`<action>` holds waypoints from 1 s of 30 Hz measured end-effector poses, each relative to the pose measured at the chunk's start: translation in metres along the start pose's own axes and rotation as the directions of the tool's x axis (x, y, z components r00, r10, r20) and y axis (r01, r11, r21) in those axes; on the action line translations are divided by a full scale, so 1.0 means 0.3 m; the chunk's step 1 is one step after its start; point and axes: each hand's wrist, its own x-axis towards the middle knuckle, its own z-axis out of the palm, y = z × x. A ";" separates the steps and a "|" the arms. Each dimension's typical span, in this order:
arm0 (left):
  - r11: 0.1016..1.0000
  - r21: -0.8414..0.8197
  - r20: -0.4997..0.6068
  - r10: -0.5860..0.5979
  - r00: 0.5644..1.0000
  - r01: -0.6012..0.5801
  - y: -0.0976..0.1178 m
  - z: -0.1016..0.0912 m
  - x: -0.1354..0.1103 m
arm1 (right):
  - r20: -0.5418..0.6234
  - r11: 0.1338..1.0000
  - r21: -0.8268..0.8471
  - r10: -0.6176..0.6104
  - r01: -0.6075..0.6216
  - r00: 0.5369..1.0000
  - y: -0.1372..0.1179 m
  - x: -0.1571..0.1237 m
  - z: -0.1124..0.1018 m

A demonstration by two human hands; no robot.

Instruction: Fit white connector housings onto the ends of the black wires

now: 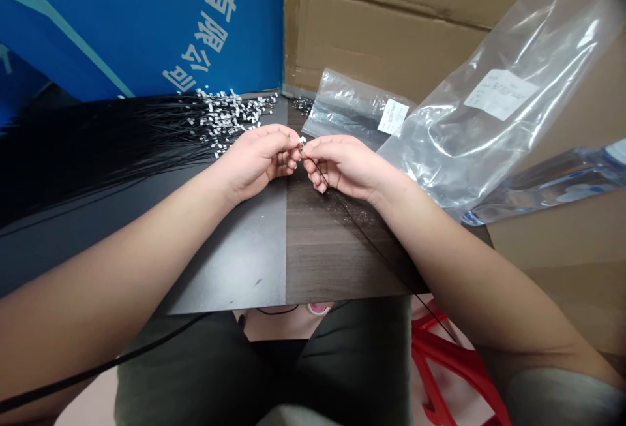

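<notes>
- Two finishes met on the surface (337, 250): dark grey at left, brown wood grain at right, parted by a straight seam. Pale specks lay on the brown part.
- Many black cables (88, 132) were heaped at the far left, their white ends (225, 113) bunched toward the seam.
- Behind rose a blue panel (147, 21) with white characters and, to its right, a brown carton (381, 41).
- A small clear bag (347, 103) with a white label lay near the back; a larger bag (447, 152), also labelled, sprawled to its right, beside a tilted bottle (552, 184).
- Above the surface, near the seam, the left hand (261, 158) had its grip closed on a white connector (303, 140). The right hand (345, 165) had its grip pinched on the cable (362, 227) just beside it; this trailed past the front edge.
- Below, a red stool (454, 361) stood on a pinkish floor (278, 326).
</notes>
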 end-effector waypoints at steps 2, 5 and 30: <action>1.000 0.002 0.000 0.002 1.000 -0.002 0.000 -0.001 0.001 | 0.002 1.000 0.000 0.000 0.000 1.000 0.000 0.000 0.000; 1.000 0.011 -0.007 0.001 1.000 -0.001 0.001 -0.001 0.001 | 0.001 1.000 -0.004 -0.003 0.003 1.000 0.000 0.000 -0.001; 1.000 0.014 0.014 -0.004 1.000 0.004 -0.003 -0.007 0.003 | 0.015 1.000 0.027 0.002 -0.003 1.000 -0.002 -0.002 -0.001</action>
